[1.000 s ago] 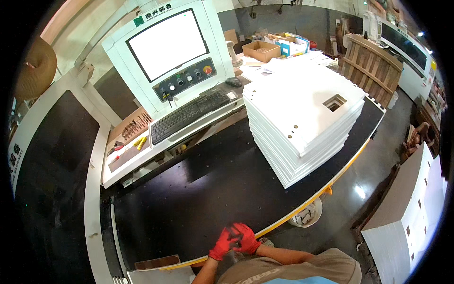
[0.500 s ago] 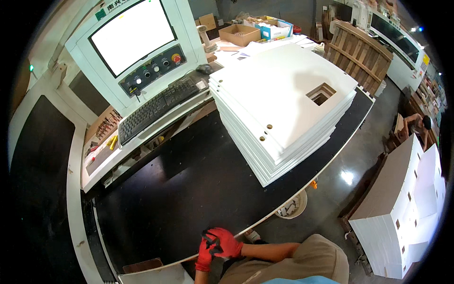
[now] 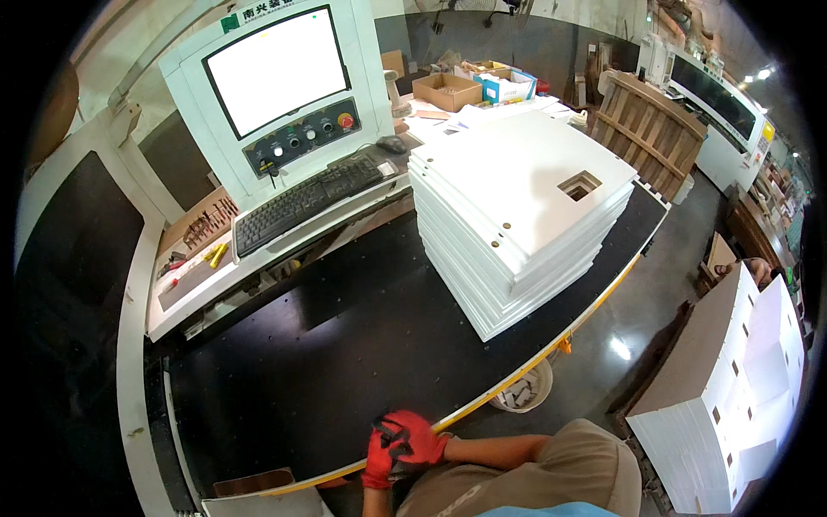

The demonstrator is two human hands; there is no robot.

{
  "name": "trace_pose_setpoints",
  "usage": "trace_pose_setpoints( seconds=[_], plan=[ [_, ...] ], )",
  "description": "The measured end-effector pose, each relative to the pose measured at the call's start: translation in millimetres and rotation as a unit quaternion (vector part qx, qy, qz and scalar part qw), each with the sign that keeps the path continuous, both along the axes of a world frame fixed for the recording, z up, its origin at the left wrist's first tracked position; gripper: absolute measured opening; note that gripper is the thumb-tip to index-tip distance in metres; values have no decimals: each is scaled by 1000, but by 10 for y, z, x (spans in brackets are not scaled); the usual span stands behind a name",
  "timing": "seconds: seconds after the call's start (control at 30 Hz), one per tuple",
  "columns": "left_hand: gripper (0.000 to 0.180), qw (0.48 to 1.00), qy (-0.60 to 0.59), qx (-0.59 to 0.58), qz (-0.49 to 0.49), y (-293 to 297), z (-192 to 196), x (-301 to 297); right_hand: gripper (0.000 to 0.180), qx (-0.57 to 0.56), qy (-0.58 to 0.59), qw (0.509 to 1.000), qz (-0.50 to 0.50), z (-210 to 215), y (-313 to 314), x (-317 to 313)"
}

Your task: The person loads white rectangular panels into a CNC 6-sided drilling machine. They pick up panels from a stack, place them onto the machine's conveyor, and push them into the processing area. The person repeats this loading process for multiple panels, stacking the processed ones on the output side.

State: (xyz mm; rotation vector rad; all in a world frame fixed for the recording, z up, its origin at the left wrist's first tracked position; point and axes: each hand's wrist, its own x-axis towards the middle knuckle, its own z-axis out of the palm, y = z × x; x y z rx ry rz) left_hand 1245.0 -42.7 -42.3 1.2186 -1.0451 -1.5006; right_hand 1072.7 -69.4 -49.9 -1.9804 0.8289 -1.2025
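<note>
Red knit gloves cover both of our hands, which meet just at the near edge of the black desk [image 3: 345, 362]. Our right hand [image 3: 419, 435] folds over our left hand [image 3: 377, 461], and between them sits something small and dark that we cannot make out; whether either hand truly grips it, or one is only tugging the other's glove, we cannot tell.

Coated gloves like these should give a good hold on smooth sheet, we judge. The nearest work is the stack of white panels [image 3: 525, 215], well apart from our hands, on the far right part of the desk. Its top panel has a square cut-out [image 3: 579, 183] and small round holes near the front edge. The panels look stiff, flat and slick-faced, and the whole stack is surely heavy; one panel is best taken at two opposite edges, we think, since corners may chip and a face offers no purchase.

Behind the desk stand a black keyboard [image 3: 306, 198] and a control console with a bright screen [image 3: 277, 69]. More white panels are stacked on the floor at the right [image 3: 732, 405].
</note>
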Motion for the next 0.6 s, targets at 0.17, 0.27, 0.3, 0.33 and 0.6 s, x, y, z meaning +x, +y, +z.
trace_pose_setpoints(
  seconds=[0.17,0.27,0.3,0.33,0.6],
  plan=[
    [26,995,-13,-9,-101,-103,410,80,86,-14,52,998,-13,164,25,23],
    [29,990,2,29,-140,-140,472,141,78,-51,75,995,-42,260,-34,36],
    [33,993,-16,40,-114,-123,436,162,74,-88,46,993,-57,264,-32,71],
    [37,992,-58,71,-82,-102,380,166,55,-4,56,998,5,251,-64,63],
    [19,963,-1,-123,-239,-320,-37,323,101,-100,167,975,-110,-186,95,214]
  ],
)
